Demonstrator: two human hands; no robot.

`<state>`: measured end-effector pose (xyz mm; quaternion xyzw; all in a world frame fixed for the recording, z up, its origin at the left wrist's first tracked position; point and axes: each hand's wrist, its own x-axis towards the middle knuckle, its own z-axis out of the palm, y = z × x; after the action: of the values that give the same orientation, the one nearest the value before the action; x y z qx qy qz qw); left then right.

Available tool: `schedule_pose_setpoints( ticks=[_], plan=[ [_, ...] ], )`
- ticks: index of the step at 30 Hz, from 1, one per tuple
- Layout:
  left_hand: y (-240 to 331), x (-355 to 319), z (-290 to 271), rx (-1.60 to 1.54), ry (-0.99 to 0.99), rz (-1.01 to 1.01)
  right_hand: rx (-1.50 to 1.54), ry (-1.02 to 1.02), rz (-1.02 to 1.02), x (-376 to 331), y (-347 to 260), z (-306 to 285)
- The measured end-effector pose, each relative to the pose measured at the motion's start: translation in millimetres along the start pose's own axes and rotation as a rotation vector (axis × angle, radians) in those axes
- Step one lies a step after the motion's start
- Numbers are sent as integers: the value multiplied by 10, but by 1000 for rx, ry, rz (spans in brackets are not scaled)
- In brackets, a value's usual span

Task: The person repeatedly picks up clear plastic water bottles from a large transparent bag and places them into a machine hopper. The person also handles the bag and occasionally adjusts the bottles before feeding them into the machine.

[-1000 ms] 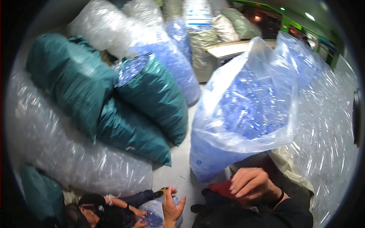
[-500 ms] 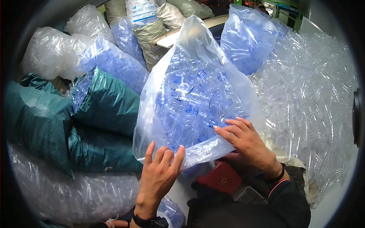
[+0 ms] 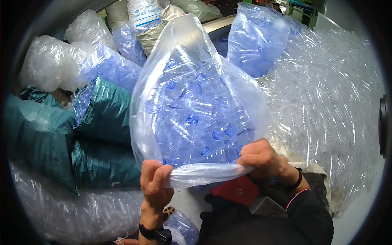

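A large clear plastic bag [image 3: 141,122] stands wide-mouthed before me, filled with bluish transparent plastic bottles [image 3: 192,118]. Several bottle necks with threaded mouths show among them. Its near rim is bunched into a band stretched between my hands. My left hand [image 3: 155,179] is closed around the rim at its left end, wearing a dark wristwatch. At the right end, my right hand [image 3: 261,159] grips the same rim in a fist, a dark band on that wrist. The bag's lower part is hidden.
Green sacks [image 3: 41,126] lie at left, above a clear bag of bottles [image 3: 73,212]. Clear bags of plastic pieces [image 3: 45,61] sit at the far left. Another bag of bluish bottles [image 3: 257,45] stands behind. Clear bottles [image 3: 322,98] pile up at right. A red object [image 3: 237,190] lies below the rim.
My fingers, spread at the bag's near rim before, have closed on it. The rim is now gathered into a taut band, and the bag appears farther left in view.
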<state>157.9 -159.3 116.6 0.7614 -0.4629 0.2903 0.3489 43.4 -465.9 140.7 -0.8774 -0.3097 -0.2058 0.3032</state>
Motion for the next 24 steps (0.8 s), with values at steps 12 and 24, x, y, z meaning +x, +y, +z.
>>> schedule_pose_setpoints(
  ticks=[12, 24],
  plan=[
    [263, -473, -462, -118, 28, 36, 178, -154, -143, -24, -1059, 163],
    [455, -598, -763, -2, -240, 137, 87, -393, 176, -326, -1396, -109]
  ],
)
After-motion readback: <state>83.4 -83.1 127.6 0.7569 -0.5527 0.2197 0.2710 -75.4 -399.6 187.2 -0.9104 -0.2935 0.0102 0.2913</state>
